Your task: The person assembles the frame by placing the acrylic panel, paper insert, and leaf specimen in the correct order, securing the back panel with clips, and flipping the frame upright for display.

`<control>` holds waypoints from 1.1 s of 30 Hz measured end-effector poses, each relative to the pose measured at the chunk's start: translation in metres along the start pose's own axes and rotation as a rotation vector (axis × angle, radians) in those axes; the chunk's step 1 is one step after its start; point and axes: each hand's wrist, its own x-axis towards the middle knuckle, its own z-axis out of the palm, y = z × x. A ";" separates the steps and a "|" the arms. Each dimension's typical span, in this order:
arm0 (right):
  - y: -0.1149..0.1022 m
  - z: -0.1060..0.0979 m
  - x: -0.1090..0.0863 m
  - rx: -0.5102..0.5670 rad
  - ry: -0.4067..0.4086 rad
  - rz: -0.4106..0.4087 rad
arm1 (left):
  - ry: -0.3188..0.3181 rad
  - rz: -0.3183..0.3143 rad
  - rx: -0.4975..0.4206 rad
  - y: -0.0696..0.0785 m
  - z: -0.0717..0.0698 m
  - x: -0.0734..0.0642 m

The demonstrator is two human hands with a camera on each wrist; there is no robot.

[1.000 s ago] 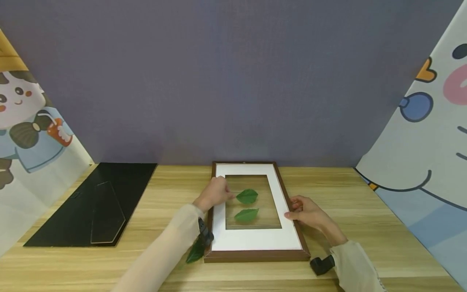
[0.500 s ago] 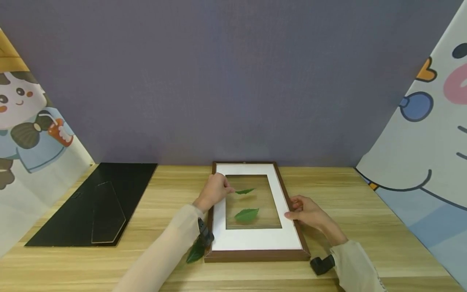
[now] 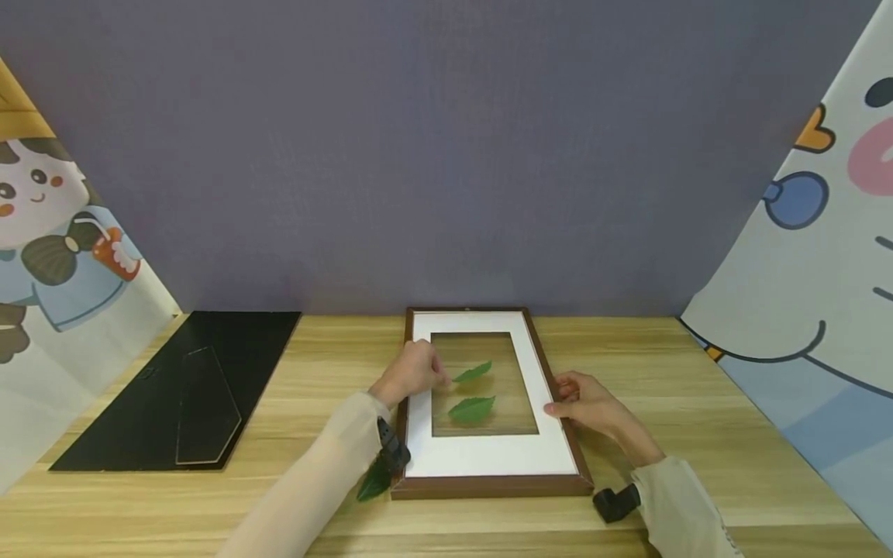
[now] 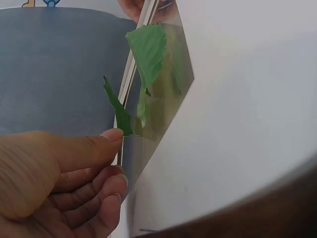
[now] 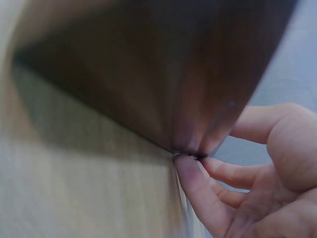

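A brown picture frame (image 3: 491, 487) with a white mat (image 3: 488, 462) and a clear pane lies flat on the table. Between thumb and finger, my left hand (image 3: 413, 370) pinches the end of a green leaf (image 3: 474, 372) above the pane; the left wrist view shows this leaf (image 4: 119, 113) turned nearly edge-on. Another serrated leaf (image 3: 471, 410) lies on the pane closer to me. My right hand (image 3: 589, 404) grips the frame's right side, thumb on top. In the right wrist view, fingers (image 5: 195, 181) meet the frame's brown edge (image 5: 208, 99).
At the left lies a black backing board (image 3: 139, 411) with a stand outlined on it. Beside the frame's front left corner is a third leaf (image 3: 375, 480), partly under my left wrist. A grey panel (image 3: 446, 155) rises behind the wooden table (image 3: 328, 372).
The upper leaf has lifted and tilted in my left fingers, turning edge-on, then partly back. The left hand dips slightly. My right hand, the frame and the lower leaf stay put.
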 end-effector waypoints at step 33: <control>0.001 0.001 0.001 0.001 -0.003 0.005 | -0.009 0.035 -0.004 -0.007 0.002 0.001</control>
